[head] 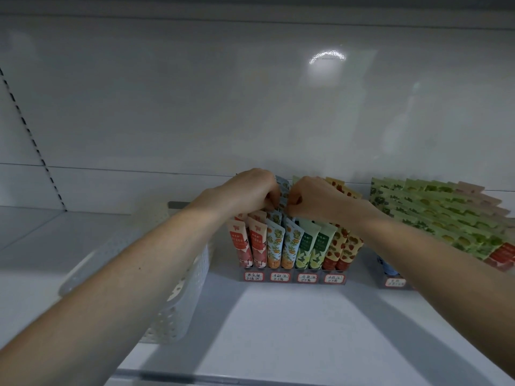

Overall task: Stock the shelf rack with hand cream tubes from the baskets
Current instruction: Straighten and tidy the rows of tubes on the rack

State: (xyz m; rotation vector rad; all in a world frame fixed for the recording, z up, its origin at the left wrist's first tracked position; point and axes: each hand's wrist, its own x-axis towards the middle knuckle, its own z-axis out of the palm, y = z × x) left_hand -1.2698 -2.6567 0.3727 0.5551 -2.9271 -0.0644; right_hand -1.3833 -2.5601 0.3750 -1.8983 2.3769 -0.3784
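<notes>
A clear tiered rack (292, 277) on the white shelf holds upright hand cream tubes in colour columns: red, blue with orange fruit (274, 243), green, and strawberry print. My left hand (248, 190) and my right hand (312, 196) meet over the back rows of the blue column. Both pinch the top of a blue floral tube (282, 188) that stands higher than its neighbours. The fingertips are partly hidden behind the tubes.
A white perforated basket (178, 296) stands on the shelf left of the rack, under my left forearm. A second rack (395, 282) at right carries several green tubes (434, 213) fanned out. The shelf's back wall is close behind.
</notes>
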